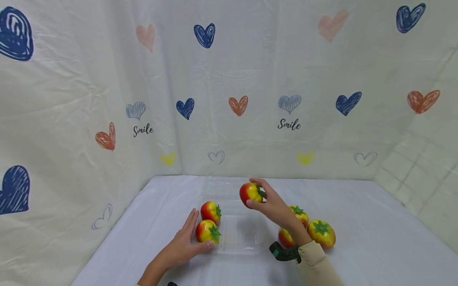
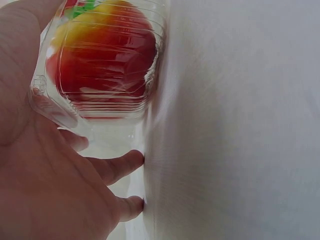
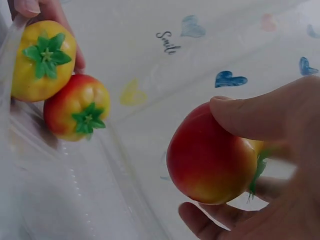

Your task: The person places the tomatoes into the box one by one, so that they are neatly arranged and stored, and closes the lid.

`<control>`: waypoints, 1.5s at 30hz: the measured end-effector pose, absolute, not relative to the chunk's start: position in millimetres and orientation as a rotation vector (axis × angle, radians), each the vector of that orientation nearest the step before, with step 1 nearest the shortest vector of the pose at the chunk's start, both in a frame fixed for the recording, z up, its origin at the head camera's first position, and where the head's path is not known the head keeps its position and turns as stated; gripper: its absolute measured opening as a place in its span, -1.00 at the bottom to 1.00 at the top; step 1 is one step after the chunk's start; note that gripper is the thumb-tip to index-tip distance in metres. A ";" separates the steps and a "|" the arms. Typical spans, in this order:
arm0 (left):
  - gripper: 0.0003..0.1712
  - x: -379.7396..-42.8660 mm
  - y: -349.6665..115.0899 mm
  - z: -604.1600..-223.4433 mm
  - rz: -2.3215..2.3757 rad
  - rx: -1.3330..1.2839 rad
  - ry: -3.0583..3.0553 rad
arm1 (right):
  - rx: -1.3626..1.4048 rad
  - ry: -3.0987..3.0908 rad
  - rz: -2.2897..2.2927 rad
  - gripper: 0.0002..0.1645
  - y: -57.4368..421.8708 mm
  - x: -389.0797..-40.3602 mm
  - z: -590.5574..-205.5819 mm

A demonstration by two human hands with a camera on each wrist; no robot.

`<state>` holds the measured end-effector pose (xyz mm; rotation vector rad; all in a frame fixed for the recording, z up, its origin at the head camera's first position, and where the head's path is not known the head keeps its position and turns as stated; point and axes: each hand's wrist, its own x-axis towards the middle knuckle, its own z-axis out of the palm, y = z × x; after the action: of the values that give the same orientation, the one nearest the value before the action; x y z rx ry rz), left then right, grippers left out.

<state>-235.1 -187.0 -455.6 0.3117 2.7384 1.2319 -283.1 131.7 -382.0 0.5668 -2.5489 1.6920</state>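
My right hand (image 1: 273,202) grips a red-and-yellow tomato (image 1: 248,194) with a green calyx, thumb and fingers round its sides, above a clear plastic box (image 1: 237,251). In the right wrist view the held tomato (image 3: 212,157) is lifted clear of the box. Two more tomatoes sit inside along the left wall, a rear one (image 1: 210,211) and a front one (image 1: 207,231). My left hand (image 1: 182,244) rests against the box's left front corner, fingers straight along the side and thumb spread across the front. The left wrist view shows a tomato (image 2: 107,55) through the clear wall.
Right of the box lie three more tomatoes: one at the back (image 1: 299,214), one partly hidden by my right wrist (image 1: 285,237), and a yellower one (image 1: 322,233). The box's clear lid (image 1: 223,186) tilts back behind it. A white curtain (image 1: 250,139) with printed hearts borders the table.
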 end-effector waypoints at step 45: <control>0.38 -233.2 -186.3 -454.8 1.238 0.335 2.751 | 0.607 -2.714 1.238 -0.25 62.9 -288.1 -432.1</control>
<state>-233.2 -186.3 -454.8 0.3351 2.7514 1.2376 -288.1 62.9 -432.1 0.6073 -2.7138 1.2385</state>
